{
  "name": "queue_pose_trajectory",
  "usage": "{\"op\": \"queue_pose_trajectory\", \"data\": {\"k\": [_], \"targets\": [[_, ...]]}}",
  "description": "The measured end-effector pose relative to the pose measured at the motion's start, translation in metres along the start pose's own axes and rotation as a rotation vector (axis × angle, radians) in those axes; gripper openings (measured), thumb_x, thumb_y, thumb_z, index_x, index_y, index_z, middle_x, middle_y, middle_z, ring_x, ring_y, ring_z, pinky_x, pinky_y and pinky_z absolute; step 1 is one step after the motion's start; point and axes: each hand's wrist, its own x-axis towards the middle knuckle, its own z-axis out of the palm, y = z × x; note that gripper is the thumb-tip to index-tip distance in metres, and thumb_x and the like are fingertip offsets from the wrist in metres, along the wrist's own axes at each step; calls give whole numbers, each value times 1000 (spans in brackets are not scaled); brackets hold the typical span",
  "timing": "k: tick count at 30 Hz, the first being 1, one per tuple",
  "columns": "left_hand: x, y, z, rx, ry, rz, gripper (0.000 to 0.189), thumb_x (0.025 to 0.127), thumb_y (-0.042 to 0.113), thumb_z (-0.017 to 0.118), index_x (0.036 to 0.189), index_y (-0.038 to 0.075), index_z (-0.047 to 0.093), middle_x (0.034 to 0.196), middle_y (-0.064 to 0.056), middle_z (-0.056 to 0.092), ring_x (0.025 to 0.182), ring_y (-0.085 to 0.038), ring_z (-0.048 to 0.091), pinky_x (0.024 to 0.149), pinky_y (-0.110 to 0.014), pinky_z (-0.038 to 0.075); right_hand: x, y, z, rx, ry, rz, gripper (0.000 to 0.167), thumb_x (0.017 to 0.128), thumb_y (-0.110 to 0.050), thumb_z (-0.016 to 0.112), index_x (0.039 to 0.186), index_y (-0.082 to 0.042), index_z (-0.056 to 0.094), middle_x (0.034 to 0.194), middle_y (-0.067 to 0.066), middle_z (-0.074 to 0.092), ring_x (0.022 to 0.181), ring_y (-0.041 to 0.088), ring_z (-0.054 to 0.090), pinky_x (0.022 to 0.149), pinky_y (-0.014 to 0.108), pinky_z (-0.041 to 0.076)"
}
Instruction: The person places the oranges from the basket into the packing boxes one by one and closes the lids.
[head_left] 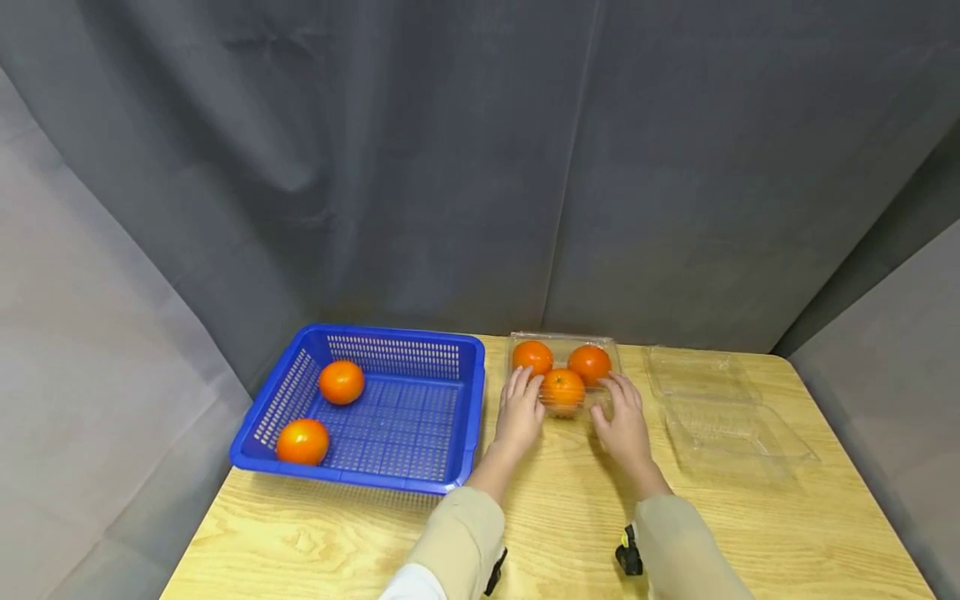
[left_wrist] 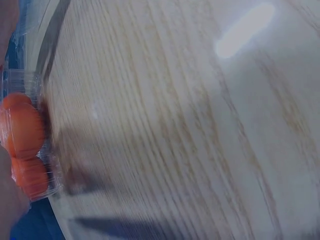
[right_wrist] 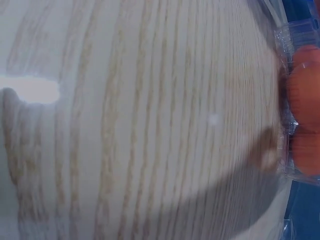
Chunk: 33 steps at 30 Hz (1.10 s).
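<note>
A clear plastic clamshell box [head_left: 577, 340] stands at the back of the table with three oranges [head_left: 562, 388] inside. My left hand [head_left: 519, 412] is at its front left corner, fingers extended and touching the plastic. At the front right corner is my right hand [head_left: 624, 421], its fingers against the side and its thumb spread apart from them. In the left wrist view, the oranges [left_wrist: 25, 130] show through the ribbed plastic at the left edge. The right wrist view catches the oranges [right_wrist: 305, 100] in the box at its right edge. Most of both hands lies outside the wrist views.
To the left stands a blue plastic basket [head_left: 470, 417] holding two oranges [head_left: 303, 442]. An unfolded clear plastic box [head_left: 738, 429] lies on the right of the wooden table [head_left: 555, 533]. A grey curtain [head_left: 450, 167] hangs close behind the table's back edge.
</note>
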Motion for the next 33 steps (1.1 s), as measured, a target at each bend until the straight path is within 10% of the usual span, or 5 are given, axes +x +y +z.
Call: {"op": "queue_pose_trajectory", "data": {"k": [33], "targets": [[24, -11, -8, 30, -194, 3, 43, 87, 9, 55, 129, 10, 47, 141, -8, 36, 134, -27, 25, 105, -43, 27, 21, 7, 9, 44, 19, 5, 41, 77, 3, 60, 117, 1, 53, 132, 21, 42, 127, 41, 29, 103, 54, 24]]}}
